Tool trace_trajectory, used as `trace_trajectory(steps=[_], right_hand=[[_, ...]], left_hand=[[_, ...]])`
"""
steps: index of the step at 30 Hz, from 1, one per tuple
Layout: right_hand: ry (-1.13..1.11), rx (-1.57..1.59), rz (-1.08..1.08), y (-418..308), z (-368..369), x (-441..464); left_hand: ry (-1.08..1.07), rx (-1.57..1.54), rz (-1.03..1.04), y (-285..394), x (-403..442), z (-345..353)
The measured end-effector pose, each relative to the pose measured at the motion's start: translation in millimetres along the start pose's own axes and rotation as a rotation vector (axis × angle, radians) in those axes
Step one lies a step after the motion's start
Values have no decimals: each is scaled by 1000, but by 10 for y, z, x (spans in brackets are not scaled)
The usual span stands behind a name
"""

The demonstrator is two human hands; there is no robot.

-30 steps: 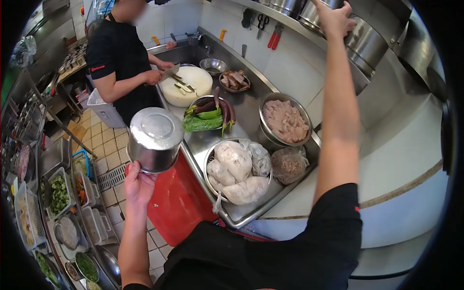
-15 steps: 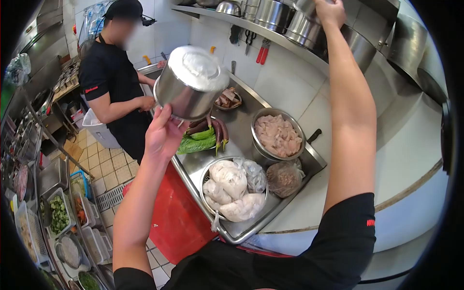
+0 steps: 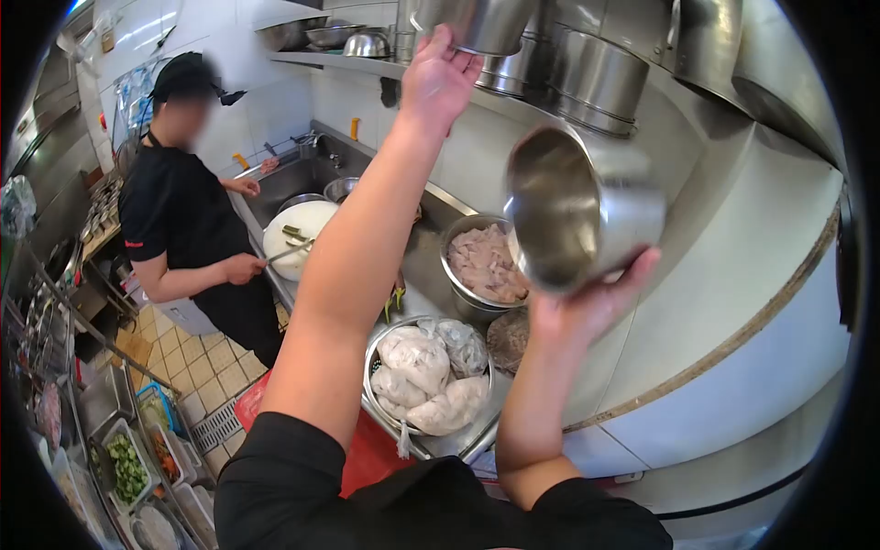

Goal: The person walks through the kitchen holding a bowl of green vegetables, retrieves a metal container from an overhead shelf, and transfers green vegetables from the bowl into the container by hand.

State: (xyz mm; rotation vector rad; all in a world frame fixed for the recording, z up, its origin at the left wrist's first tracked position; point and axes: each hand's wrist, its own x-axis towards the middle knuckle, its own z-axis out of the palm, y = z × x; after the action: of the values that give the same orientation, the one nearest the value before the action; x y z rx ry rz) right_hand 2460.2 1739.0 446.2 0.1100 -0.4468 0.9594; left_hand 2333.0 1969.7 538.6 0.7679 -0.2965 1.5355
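My left hand [image 3: 438,78] is raised to the wall shelf [image 3: 367,64]. Its fingers hold the side of a shiny steel pot [image 3: 490,27], whose upper part is cut off by the view's edge. Lower and to the right, my right hand [image 3: 591,307] grips a second steel pot [image 3: 632,197] from underneath. This pot is tipped on its side, its bare inside facing left. Close below it stands a steel pot of pale raw meat pieces [image 3: 486,261]. A colander [image 3: 371,367] with bagged white lumps sits nearer my body.
More steel pots [image 3: 600,78] and bowls [image 3: 367,43] line the shelf. A co-worker [image 3: 188,202] at the left holds a knife [image 3: 291,250] over a round white board [image 3: 302,220] with cut green vegetables. Tubs of vegetables [image 3: 128,467] stand at lower left.
My left hand has risen to the shelf from mid-view. My right hand has come down from the shelf with a pot, now tilted mouth-left. The view has turned; the co-worker's board now shows.
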Motion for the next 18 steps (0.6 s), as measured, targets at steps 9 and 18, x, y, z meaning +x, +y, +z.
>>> trace_trajectory(steps=[9,18], right_hand=[[270,110,428,-180,-970,-296],[549,203,655,-203,-1437,-571]], left_hand=[[238,8,-34,-897,585,-58],[394,535,-287,-739,462,-288]])
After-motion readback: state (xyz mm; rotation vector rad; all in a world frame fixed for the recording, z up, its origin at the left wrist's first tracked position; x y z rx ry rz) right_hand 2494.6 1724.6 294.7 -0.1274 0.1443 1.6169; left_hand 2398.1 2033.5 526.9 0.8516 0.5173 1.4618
